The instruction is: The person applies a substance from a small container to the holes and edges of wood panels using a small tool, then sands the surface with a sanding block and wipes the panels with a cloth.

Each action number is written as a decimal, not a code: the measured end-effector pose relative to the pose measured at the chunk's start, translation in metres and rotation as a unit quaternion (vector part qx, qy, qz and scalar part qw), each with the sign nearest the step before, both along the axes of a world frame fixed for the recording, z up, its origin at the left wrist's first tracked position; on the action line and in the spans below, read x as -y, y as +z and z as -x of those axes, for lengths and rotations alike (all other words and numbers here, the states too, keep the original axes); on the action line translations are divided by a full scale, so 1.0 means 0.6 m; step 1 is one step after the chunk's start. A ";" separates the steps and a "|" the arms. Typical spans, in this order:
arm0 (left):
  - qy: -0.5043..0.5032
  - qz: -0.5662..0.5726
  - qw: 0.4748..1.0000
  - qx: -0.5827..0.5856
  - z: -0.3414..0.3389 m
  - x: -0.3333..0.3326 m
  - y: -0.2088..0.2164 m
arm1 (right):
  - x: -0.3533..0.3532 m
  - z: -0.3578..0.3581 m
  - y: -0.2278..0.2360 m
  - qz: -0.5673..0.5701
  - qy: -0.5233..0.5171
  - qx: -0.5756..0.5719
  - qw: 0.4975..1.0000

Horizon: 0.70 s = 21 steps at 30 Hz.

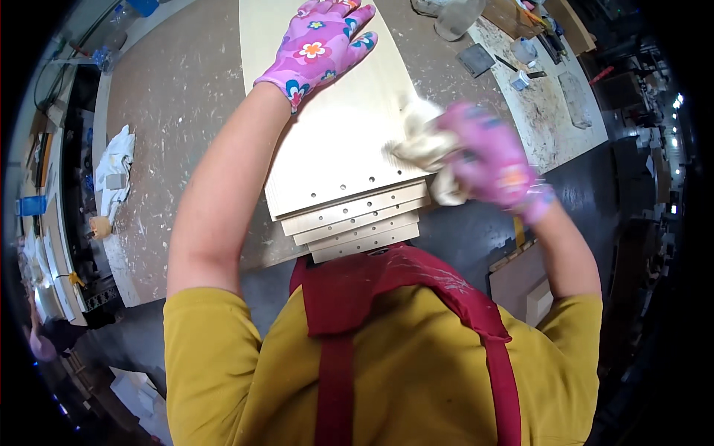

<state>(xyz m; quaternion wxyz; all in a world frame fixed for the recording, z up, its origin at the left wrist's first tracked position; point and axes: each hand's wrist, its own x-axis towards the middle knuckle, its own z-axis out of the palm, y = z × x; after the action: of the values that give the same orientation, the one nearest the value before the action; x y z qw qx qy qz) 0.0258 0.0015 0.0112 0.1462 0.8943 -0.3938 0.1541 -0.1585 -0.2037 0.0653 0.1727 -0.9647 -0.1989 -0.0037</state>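
A pale wooden board (349,134) lies on top of a stack of similar boards (364,236), whose near ends step out toward me. Small round holes run along those ends. My left hand (316,46), in a pink flowered glove, rests flat on the top board's far part with fingers stretched out, open. At the board's right edge, my right hand (487,160) in a matching glove is closed on a cream cloth (422,137). Motion blurs this hand and the cloth, and some of the fingers cannot be made out.
The boards sit on a brown, paint-flecked worktable (178,126). At its left edge lies a white rag (117,171) with a small grey block on it. A dark square pad (475,59), a clear plastic cup (454,18) and small tools stand at the far right.
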 end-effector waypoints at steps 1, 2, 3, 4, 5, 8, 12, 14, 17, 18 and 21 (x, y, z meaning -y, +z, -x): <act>-0.002 0.000 1.000 -0.001 -0.001 0.001 0.003 | -0.033 0.000 -0.008 0.001 0.040 0.052 0.998; -0.003 -0.001 1.000 0.004 0.000 0.003 0.004 | -0.034 -0.019 -0.019 0.000 0.025 0.053 0.998; -0.004 -0.001 1.000 0.008 0.000 0.005 0.005 | -0.031 -0.036 -0.029 0.000 0.009 0.053 0.999; -0.003 -0.002 1.000 0.006 0.001 0.003 0.007 | -0.033 -0.034 -0.035 -0.002 0.011 0.050 0.999; 0.000 -0.005 1.000 -0.003 0.001 0.001 0.011 | -0.034 -0.031 -0.040 -0.004 0.003 0.082 0.997; 0.003 -0.009 1.000 -0.011 -0.003 -0.002 0.005 | -0.023 0.016 -0.038 -0.007 0.012 0.076 0.997; -0.002 -0.003 1.000 0.005 -0.004 0.001 0.000 | -0.013 0.021 -0.031 0.006 0.025 0.060 0.998; 0.000 0.001 1.000 0.010 -0.003 0.007 0.005 | -0.022 -0.021 -0.032 0.028 0.002 0.107 0.994; 0.004 -0.006 1.000 0.016 -0.005 0.004 0.000 | -0.020 -0.009 -0.046 0.046 -0.004 0.099 0.994; 0.011 0.002 1.000 0.006 -0.002 0.000 -0.008 | -0.021 0.016 -0.037 0.059 0.018 0.073 0.995; 0.003 -0.008 1.000 -0.005 -0.004 -0.003 -0.005 | 0.024 0.072 -0.023 0.070 0.057 0.023 0.996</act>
<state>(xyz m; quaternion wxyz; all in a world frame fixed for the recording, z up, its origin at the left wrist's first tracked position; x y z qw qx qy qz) 0.0279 0.0032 0.0080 0.1401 0.8975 -0.3916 0.1467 -0.2016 -0.2181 0.0514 0.1004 -0.9612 -0.2570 -0.0017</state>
